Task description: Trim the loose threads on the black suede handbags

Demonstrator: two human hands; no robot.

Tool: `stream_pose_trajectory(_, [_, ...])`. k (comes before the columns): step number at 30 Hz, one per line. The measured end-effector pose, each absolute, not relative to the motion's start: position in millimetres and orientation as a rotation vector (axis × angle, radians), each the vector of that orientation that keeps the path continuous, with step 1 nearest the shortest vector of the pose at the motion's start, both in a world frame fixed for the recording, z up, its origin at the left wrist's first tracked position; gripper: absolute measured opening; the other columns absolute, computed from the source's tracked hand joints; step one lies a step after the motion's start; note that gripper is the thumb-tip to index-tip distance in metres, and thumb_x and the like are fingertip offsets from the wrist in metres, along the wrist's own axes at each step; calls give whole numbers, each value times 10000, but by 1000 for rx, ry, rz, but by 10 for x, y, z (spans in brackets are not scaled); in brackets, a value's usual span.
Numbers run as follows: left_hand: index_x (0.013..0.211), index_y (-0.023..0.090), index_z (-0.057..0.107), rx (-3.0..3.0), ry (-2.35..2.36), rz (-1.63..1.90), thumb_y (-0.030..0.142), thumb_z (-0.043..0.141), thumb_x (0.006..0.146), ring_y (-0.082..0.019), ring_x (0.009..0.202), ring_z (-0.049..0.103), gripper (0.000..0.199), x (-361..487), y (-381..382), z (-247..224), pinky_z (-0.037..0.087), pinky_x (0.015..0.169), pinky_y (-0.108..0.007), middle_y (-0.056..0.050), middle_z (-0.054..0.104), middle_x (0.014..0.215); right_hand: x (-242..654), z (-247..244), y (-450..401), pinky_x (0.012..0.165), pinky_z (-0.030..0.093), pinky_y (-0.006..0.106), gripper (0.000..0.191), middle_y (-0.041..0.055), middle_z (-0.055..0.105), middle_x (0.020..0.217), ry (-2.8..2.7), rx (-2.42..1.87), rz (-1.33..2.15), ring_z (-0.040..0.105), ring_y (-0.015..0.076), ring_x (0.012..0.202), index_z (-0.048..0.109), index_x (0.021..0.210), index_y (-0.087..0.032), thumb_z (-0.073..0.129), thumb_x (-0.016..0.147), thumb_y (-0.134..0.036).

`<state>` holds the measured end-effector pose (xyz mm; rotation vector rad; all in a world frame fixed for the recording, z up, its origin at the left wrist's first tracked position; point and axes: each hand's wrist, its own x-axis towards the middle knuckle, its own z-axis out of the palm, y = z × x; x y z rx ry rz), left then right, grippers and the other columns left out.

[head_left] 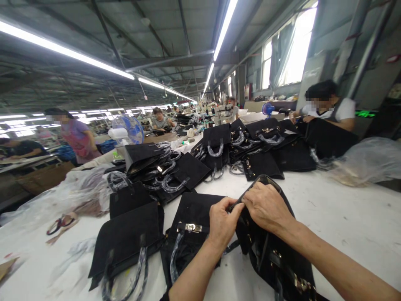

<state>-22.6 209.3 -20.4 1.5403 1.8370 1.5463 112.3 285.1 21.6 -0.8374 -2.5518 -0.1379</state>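
A black handbag [282,246] with gold-coloured metal fittings stands tilted on the white table, its upper edge between my two hands. My left hand [223,219] pinches the edge at the bag's left corner, thumb and fingers together. Just beside it, my right hand [266,205] is closed over the same edge, its fingertips hidden behind the material. Under my left forearm lies another black bag [196,209] with a metal clasp [191,228] and a plastic-wrapped handle. Further left rests one more black bag [128,234] with wrapped handles toward me.
Black bags [216,136] are heaped across the back of the white table [354,221]. Clear plastic [372,161] lies at the right, more at the left near scissors [58,225]. A person [328,108] works at the back right; blue fans stand beyond.
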Motion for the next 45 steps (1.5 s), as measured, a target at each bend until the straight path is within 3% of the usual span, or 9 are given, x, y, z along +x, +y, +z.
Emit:
stream_pose_trajectory(6, [745,195,706,1505,1909,1543,254,617,811,-123,647,589,125,-298,2094,-174,419,637,-205,39,677,680,1424,374,3067,789,267,366,202,2,659,787,-2640,-848,3,509,193,867,673,694,-226,584,874,-245])
stream_pose_trajectory(11, [762,187,709,1509,1879,1502,291,620,809,-134,627,589,144,-326,2072,-159,425,604,-210,29,674,668,1609,404,3255,784,256,362,218,-6,663,783,-2663,-857,-21,504,187,877,664,678,-227,570,875,-222])
stream_pose_trajectory(17, [891,204,739,1568,1802,1522,255,597,827,-181,800,660,164,-279,2059,-143,495,763,-253,-6,732,875,1540,408,3293,799,225,375,230,4,670,789,-2654,-831,-122,496,188,886,670,731,-218,518,903,-231])
stream_pose_trajectory(25, [899,212,733,1531,1783,1534,257,602,838,-173,799,663,151,-323,2069,-184,507,781,-254,5,729,871,1559,478,3204,795,237,377,275,23,672,786,-2703,-829,-72,503,196,882,668,699,-215,476,895,-203])
stream_pose_trajectory(29, [889,198,729,1551,1767,1528,265,602,842,-170,781,660,151,-325,2058,-191,504,746,-243,-1,727,848,1665,568,3067,679,331,303,308,1,646,655,-2908,-648,409,553,148,698,626,623,-200,516,881,-328])
stream_pose_trajectory(32, [862,187,727,1590,1777,1534,253,611,833,-166,761,655,137,-291,2045,-176,494,727,-237,-3,723,825,1669,582,3054,526,346,239,301,-17,637,632,-2739,-921,863,553,109,539,599,732,-203,418,917,-357])
stream_pose_trajectory(35, [845,177,723,1614,1777,1534,246,612,831,-164,752,651,131,-252,2041,-159,488,717,-235,-8,718,812,1608,523,3138,492,331,233,198,-6,630,628,-2603,-1239,652,564,120,525,597,776,-203,447,879,-279])
stream_pose_trajectory(39, [837,173,717,1625,1805,1524,257,603,835,-165,730,641,141,-214,2042,-145,487,713,-239,-13,711,797,1522,464,3197,543,335,260,140,23,647,680,-2732,-1236,180,606,169,649,644,686,-217,567,792,-265])
stream_pose_trajectory(45, [827,174,713,1643,1820,1515,245,589,839,-167,725,633,144,-163,2011,-130,482,721,-240,-18,709,791,1443,493,3101,520,309,273,149,40,672,745,-2704,-1359,94,620,201,691,685,683,-250,606,760,-351])
